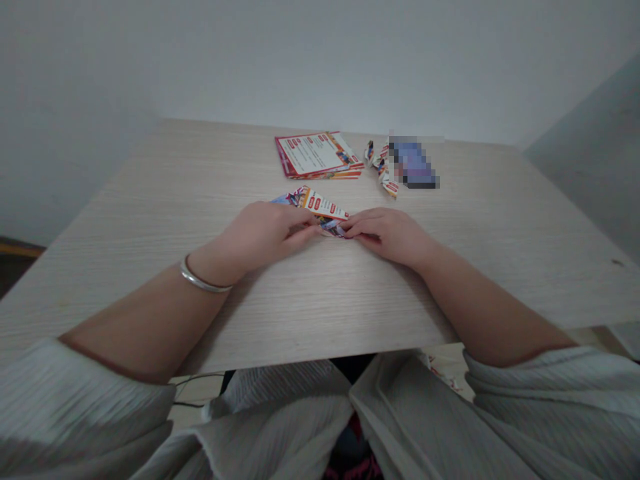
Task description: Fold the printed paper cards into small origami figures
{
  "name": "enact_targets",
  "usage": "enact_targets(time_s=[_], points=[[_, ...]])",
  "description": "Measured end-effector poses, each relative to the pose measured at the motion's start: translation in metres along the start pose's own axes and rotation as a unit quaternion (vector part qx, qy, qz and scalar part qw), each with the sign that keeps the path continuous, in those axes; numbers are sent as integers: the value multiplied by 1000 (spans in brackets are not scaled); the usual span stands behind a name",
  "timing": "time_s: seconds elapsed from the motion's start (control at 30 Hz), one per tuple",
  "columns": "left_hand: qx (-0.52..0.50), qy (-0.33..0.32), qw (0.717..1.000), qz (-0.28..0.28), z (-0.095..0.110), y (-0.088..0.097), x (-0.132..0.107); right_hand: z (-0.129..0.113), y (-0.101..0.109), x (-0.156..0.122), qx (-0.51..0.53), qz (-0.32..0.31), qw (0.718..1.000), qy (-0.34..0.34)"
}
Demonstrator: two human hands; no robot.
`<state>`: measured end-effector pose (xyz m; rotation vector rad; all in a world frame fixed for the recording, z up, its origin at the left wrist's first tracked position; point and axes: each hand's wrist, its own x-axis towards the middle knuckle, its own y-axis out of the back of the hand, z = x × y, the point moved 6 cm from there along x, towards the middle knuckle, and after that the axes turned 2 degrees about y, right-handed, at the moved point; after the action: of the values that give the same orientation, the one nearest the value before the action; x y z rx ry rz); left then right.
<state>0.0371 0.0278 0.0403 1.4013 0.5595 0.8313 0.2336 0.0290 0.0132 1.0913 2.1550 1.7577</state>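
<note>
Pale wood-grain tabletop (125,200): work surface, running from left to right under everything listed below.
Silver bangle (200,285): plain band around the left wrist.
Left hand (263,230): rests low on the tabletop, thumb and forefinger drawn together on the near edge of a folded sheet (327,203); the other fingers cover part of its left portion.
Stack of printed sheets (310,153): beyond the hands, slightly fanned, near the folded sheet but apart from it.
Folded sheet: between the two hands, near the middle of the tabletop — layered, with white, orange and blue-violet printed areas showing.
Right hand (393,233): fingertips gathered and closed on the right end of the folded sheet; how the thumb bears underneath cannot be told.
Handling note: the step in hand appears to be folding. It should go best with the left hand pinning the layers flat, the right fingertips aligning the edges, and even pressure along the crease — otherwise the layers may slip.
Crinkled paper pieces (384,175): right of the stack, of similar print.
Blurred rectangle (415,163): far right, pixelated; identity uncertain.
Lettering: white characters in red rounded labels on the folded sheet, and similar labels above lines of small print on the stack; all too small to read. No brand is legible.
</note>
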Motion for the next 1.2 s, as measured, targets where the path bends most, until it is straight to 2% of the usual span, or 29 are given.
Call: enact_targets(time_s=[0.07, 0.27, 0.4, 0.47, 0.6, 0.7, 0.83, 0.93, 1.03, 1.2], points=[[-53, 15, 998, 26, -2, 1, -1, 0, 0, 0, 1, 4, 1000, -4], [-138, 34, 989, 34, -9, -1, 1, 0, 0, 0, 5, -8, 1000, -27], [-156, 4, 983, 95, -17, -4, 6, -1, -1, 0, 33, -16, 999, -37], [-161, 4, 981, 107, -21, -9, 8, -1, -1, 0, 40, -16, 998, -43], [-172, 35, 982, 74, -29, -21, 8, -4, -2, 1, 25, -13, 998, -48], [-150, 57, 986, 49, -29, -24, 8, -8, -3, 2, 2, -17, 998, -52], [-56, 76, 995, 25, -27, -23, 8, -15, -3, 4, -13, -10, 998, -57], [12, 78, 997, 27, -25, -22, 8, -17, -5, 6, -16, -1, 999, -47], [66, 75, 994, 37, -25, -22, 7, -20, -9, 8, -22, 5, 1000, -8], [84, 70, 993, 47, -28, -19, 6, -21, -13, 9, -51, -3, 998, 27]])
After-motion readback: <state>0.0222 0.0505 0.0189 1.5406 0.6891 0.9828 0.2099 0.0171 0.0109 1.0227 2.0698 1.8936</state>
